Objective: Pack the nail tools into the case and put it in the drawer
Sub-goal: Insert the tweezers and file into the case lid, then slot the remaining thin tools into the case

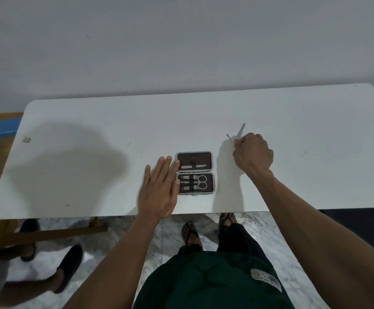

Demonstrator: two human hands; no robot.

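A small brown case with a grey rim lies open on the white table. Its far half holds a flat metal file. Its near half holds scissors and small clippers under a black strap. My left hand rests flat on the table, fingers apart, fingertips touching the case's left edge. To the right of the case, my right hand is closed around two thin metal nail tools, whose tips stick out past my fingers just above the tabletop. No drawer is in view.
The table's far edge meets a white wall. A wooden frame and something blue stand at the left. Another person's feet in dark shoes are on the marble floor at lower left, near the table's front edge.
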